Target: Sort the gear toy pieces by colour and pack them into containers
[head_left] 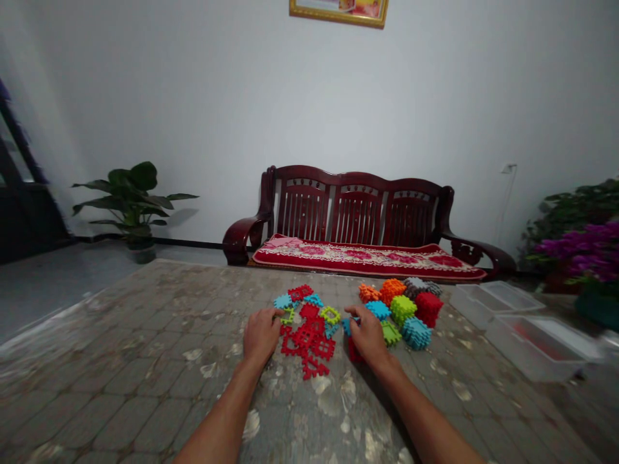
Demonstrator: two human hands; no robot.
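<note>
My left hand rests on the table at the left edge of a loose pile of flat, notched plastic building tiles. Its fingertips reach a green tile; nothing shows held in it. Mostly red tiles make up the pile, with a yellow-green frame tile and a few blue ones among them. Right of the pile, my right hand has its index finger stretched out. Under and beside its fingers lie blue tiles, and a red piece is partly hidden below the palm.
Sorted tile stacks stand to the right: orange, grey, yellow-green, red and blue. Clear plastic boxes sit at the table's right side. Behind the patterned tablecloth is a wooden bench.
</note>
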